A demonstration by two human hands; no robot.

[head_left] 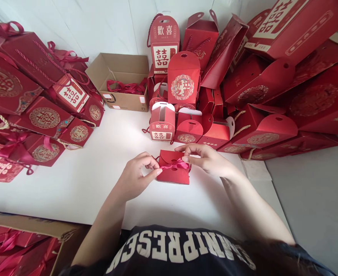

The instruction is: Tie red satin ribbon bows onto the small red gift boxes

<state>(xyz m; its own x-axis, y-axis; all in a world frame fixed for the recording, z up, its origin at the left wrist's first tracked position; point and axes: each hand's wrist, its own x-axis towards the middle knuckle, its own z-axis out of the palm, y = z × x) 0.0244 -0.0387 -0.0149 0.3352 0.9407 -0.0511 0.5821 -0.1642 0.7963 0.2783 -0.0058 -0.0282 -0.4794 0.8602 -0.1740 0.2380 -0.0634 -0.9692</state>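
Observation:
A small red gift box lies on the white table in front of me, its rounded flaps folded shut on top. Across it runs a dark pink ribbon, knotted at the middle with a bow loop on the right. My left hand pinches the ribbon's left part between thumb and fingertips at the box's left edge. On the other side, my right hand has thumb and fingers closed on the bow loop near the box's upper right corner. A twisted cord handle shows partly beside the box.
An open cardboard box with ribbons inside stands at the back. Red gift boxes crowd the back and right. More ribboned boxes are stacked at left. Another carton full of red boxes sits at lower left, below the table.

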